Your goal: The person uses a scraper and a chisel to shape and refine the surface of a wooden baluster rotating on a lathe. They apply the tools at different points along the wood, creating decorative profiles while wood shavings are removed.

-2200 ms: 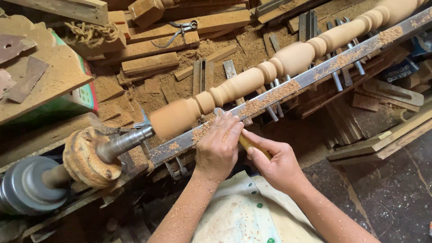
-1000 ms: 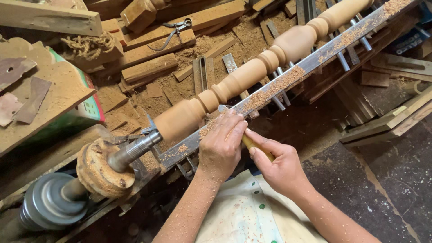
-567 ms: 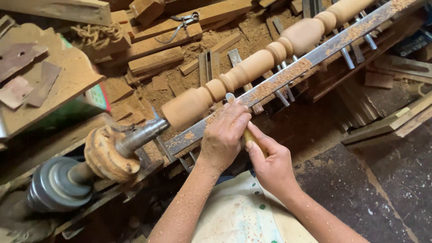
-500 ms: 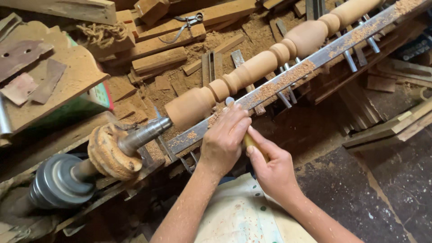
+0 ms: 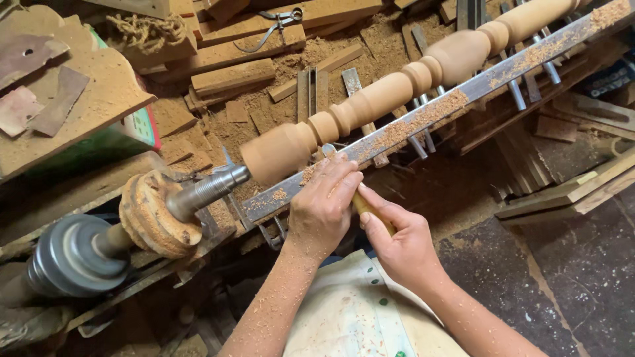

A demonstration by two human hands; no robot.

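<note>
Mid-shaping on the lathe: left hand (image 5: pixel 323 210) pinned the turning chisel (image 5: pixel 372 211) on the tool rest (image 5: pixel 423 119), right hand's (image 5: pixel 403 246) grip clamped on its handle. Next up, probably steady pressure against the spindle (image 5: pixel 370 102).

A pale turned wooden spindle (image 5: pixel 397 92) is mounted slantwise on the lathe, and a wooden-handled chisel (image 5: pixel 370 211) is laid against its thick end.

the left hand (image 5: pixel 324 210) covers most of the chisel (image 5: pixel 370 210); the spindle (image 5: pixel 397 96) runs off the far right edge.
</note>
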